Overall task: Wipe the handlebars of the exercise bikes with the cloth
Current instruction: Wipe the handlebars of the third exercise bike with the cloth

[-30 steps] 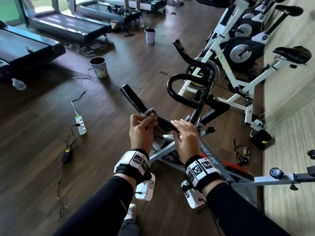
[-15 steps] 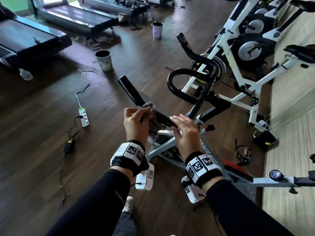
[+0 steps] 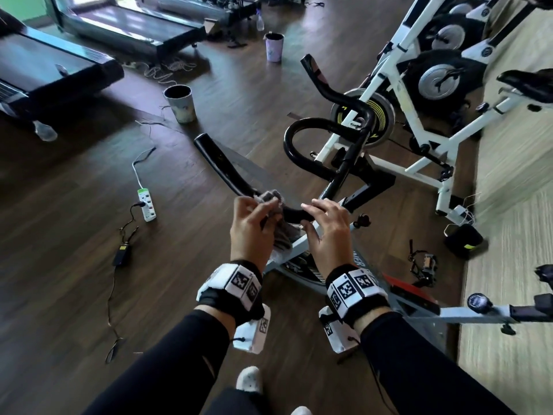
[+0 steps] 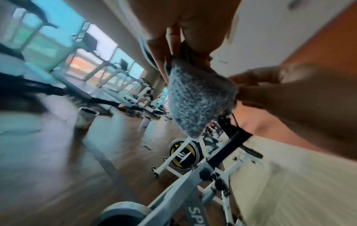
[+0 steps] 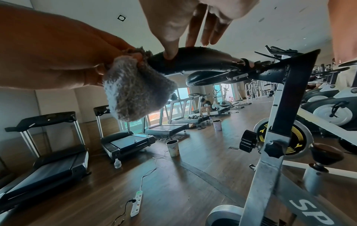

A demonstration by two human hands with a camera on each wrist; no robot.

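Wipe looks mid-way on this bike: cloth [image 3: 276, 217] sits on the near handlebar [image 3: 227, 172] at the bend, so I'd judge the far end ahead of the hands, the loop bar beyond the right hand and the other bikes are still to do. Left hand [image 3: 254, 232] pinches the cloth bunched against the bar. Right hand [image 3: 326, 232] is just beside it, straight fingers resting on the bar, thumb underneath, not clamped.

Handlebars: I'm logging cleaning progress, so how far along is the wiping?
Nothing shows as finished. In hand: the left hand grips the grey cloth against the nearest bike's handlebar, while the right hand steadies the bar. Left: its looped section, its far grip and the white bikes behind.
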